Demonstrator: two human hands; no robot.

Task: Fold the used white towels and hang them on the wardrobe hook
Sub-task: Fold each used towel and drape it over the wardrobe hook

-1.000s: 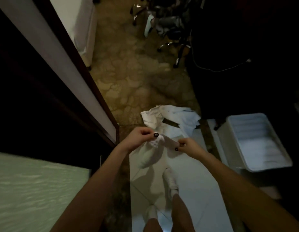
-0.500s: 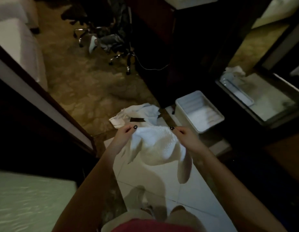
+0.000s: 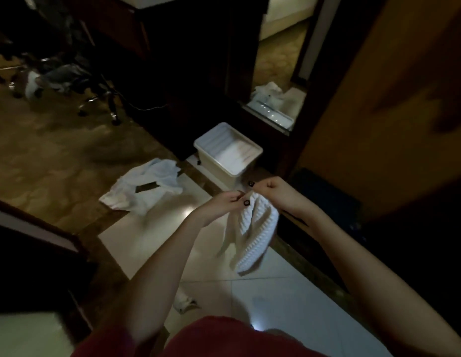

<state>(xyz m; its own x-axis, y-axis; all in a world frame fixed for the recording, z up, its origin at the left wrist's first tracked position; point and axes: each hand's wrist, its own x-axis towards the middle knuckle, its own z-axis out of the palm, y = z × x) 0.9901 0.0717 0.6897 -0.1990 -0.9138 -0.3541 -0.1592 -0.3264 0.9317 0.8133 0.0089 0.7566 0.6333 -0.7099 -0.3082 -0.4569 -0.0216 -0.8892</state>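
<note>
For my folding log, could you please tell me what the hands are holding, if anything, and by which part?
A white towel, pinched at its top edge by the left hand and right hand, close together; the rest hangs free.

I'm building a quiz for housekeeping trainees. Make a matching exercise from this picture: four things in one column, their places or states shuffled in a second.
Things: 1 ribbed towel; 2 crumpled towel; 3 white bin; 4 wheeled chair.
States: A on the carpet, far left; B pinched by left hand and right hand, hanging; C lying where carpet meets tiles; D open-topped, upright.
Pairs: 1-B, 2-C, 3-D, 4-A.
</note>
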